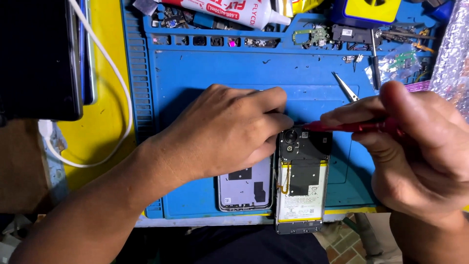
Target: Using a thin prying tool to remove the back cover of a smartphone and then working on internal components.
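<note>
An opened phone (301, 183) lies face down on the blue work mat (195, 73), its battery, black shield and camera module exposed. Left of it lies its detached grey back cover (244, 188), inner side up. My left hand (224, 132) rests over the cover's top, fingers curled against the phone's upper left corner. My right hand (415, 146) grips a red screwdriver (351, 126) held level, its tip at the phone's top edge near the camera.
Tweezers (346, 87) lie on the mat behind the phone. A white glue tube (229, 11), small circuit parts (312, 35) and a second tool (375, 63) fill the mat's back trays. A dark device (39, 58) and white cable (119, 83) sit on the yellow surface at left.
</note>
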